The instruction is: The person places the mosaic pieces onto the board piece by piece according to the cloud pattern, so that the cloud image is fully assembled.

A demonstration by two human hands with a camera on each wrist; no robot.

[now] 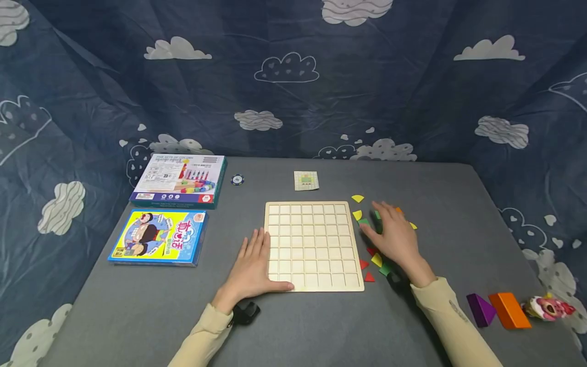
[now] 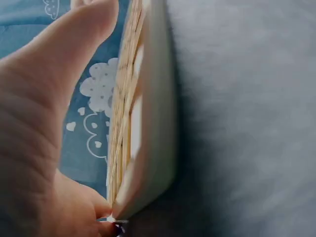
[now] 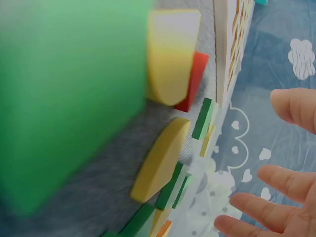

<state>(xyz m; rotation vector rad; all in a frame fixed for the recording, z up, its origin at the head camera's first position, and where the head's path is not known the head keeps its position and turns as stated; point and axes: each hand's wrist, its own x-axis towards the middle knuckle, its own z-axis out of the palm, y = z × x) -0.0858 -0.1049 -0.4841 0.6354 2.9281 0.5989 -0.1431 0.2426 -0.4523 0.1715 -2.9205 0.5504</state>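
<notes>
A pale wooden board [image 1: 311,250] with a grid of square recesses lies flat in the middle of the table. My left hand [image 1: 249,272] rests at its near left corner, fingers straight along the left side and thumb [image 1: 281,286] on the near edge. Right of the board, my right hand [image 1: 394,238] hovers over scattered small coloured pieces, its fingers spread and holding nothing in the right wrist view. Around it lie yellow rounded pieces [image 1: 357,198], red triangles [image 1: 369,277] and green pieces [image 1: 385,269]. One green piece [image 3: 69,89] looms large near the right wrist camera. The hand hides some pieces.
A small gridded pattern card [image 1: 305,180] lies beyond the board, a poker chip [image 1: 237,179] to its left. Two boxes, one white [image 1: 179,178] and one blue and yellow [image 1: 158,237], sit at left. A purple block [image 1: 481,310], an orange block [image 1: 510,310] and a pink figurine [image 1: 548,308] stand at right.
</notes>
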